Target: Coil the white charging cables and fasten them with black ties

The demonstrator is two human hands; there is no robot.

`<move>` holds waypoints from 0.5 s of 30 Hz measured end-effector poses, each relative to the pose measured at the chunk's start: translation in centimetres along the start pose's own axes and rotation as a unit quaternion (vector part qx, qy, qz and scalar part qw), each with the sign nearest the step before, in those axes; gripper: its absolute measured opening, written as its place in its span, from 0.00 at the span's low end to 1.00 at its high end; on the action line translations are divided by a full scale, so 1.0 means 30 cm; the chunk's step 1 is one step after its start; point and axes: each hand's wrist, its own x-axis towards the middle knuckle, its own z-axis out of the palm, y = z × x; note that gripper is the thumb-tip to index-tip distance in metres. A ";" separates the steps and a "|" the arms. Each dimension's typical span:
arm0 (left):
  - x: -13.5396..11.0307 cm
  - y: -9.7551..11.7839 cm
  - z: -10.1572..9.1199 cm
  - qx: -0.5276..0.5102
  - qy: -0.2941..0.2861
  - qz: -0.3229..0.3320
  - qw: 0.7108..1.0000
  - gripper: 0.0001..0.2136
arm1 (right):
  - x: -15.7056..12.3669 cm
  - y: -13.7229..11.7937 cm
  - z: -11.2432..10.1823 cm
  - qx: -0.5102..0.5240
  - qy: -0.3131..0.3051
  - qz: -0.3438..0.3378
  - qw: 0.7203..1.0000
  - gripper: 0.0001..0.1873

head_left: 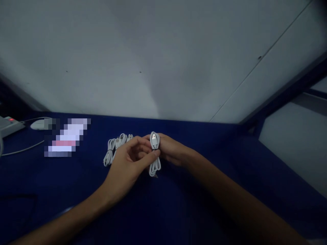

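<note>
Both of my hands meet over the dark blue table (204,190), holding a coiled white cable (154,156) upright between them. My left hand (130,160) pinches the coil at its middle with thumb and fingers. My right hand (170,149) grips it from behind, fingers curled round the upper loops. A connector with a reddish mark shows at the coil's top. Just behind my left hand lie more bundled white cables (114,148) on the table.
A grey wall (153,61) rises right behind the table. At the far left sit a white mouse (37,125) with its cord and a grey device (9,124) with a red light. A blurred patch (65,137) covers something on the table.
</note>
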 end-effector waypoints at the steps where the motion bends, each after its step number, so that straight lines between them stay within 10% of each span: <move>1: 0.000 0.003 -0.003 0.007 0.006 0.009 1.000 0.10 | 0.001 0.004 -0.001 0.003 -0.001 -0.007 1.000 0.14; 15: 0.023 0.018 -0.060 0.201 0.152 0.083 0.964 0.11 | -0.125 -0.020 0.012 -0.022 0.065 -0.124 0.990 0.15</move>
